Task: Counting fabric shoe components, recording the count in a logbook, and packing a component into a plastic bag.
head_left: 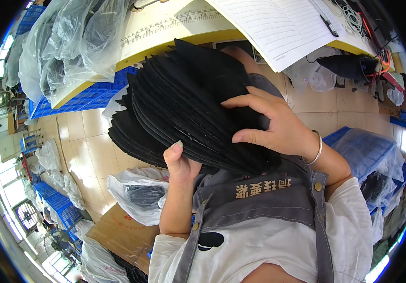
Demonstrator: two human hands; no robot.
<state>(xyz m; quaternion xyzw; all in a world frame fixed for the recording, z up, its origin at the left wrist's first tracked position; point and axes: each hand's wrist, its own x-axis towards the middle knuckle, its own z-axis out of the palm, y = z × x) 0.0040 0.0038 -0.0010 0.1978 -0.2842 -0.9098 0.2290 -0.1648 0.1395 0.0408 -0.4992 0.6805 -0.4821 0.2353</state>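
Observation:
A thick stack of black fabric pieces [189,104], fanned out so that many layered, jagged edges show, is held over my lap in front of the grey apron. My left hand [180,162] grips the near left edge, with its thumb up against the layers and its other fingers hidden beneath. On the right side of the stack rests my right hand [271,118], thumb and fingers spread apart and the fingertips touching the top piece. A silver bangle [316,148] circles my right wrist.
Beyond the stack runs a table edge [174,40] with a printed ruler scale. An open notebook [278,28] with a pen [329,26] overhangs it. Plastic bags [78,42] hang at the left. A cardboard box [122,231] and blue crates [59,205] stand on the tiled floor.

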